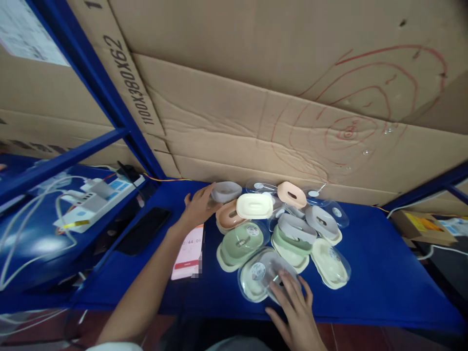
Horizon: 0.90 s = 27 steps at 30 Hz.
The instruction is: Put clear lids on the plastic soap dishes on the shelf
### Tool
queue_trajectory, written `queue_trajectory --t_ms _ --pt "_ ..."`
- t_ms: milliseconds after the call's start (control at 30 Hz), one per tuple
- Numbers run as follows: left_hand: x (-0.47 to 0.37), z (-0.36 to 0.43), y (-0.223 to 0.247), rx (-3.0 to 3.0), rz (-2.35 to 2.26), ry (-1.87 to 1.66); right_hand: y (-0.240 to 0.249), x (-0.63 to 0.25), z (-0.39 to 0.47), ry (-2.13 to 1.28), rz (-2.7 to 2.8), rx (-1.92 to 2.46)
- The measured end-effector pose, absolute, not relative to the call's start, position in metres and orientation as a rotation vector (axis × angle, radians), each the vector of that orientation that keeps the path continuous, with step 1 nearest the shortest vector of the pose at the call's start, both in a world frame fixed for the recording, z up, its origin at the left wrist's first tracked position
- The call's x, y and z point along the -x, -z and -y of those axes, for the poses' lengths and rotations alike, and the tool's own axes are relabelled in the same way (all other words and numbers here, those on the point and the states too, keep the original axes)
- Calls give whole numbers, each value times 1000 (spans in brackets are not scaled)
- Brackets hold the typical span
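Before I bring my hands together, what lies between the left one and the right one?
In the head view, one peach box, one green box and part of a grey box under a clear lid.

left sleeve (pixel 115 346): pale | body clothing (pixel 237 343): greyish, blurred | left hand (pixel 200 207), right hand (pixel 295 308): bare

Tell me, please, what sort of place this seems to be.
Probably a workshop or packing station: a blue workbench backed by cardboard, a power strip with chargers beside it, and many small containers spread out.
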State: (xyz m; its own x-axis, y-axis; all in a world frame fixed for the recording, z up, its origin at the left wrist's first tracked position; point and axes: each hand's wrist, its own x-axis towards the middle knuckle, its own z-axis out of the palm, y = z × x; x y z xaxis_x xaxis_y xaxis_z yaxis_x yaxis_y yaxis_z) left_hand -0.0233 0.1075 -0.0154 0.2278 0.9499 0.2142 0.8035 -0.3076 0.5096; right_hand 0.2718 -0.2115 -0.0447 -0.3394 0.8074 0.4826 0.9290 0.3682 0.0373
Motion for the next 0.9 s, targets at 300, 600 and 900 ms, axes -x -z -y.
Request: queue_trajectory --t_ms 300,600,900 --pt "26 26 -29 -2610 -1287 -897 53 -280 195 229 2171 1592" --pt "-46 171 50 -2497 -1344 -970 68 -284 201 121 1919 1547" --pt "-62 154 78 -2477 -1417 -1037 70 -281 201 136 1761 1532"
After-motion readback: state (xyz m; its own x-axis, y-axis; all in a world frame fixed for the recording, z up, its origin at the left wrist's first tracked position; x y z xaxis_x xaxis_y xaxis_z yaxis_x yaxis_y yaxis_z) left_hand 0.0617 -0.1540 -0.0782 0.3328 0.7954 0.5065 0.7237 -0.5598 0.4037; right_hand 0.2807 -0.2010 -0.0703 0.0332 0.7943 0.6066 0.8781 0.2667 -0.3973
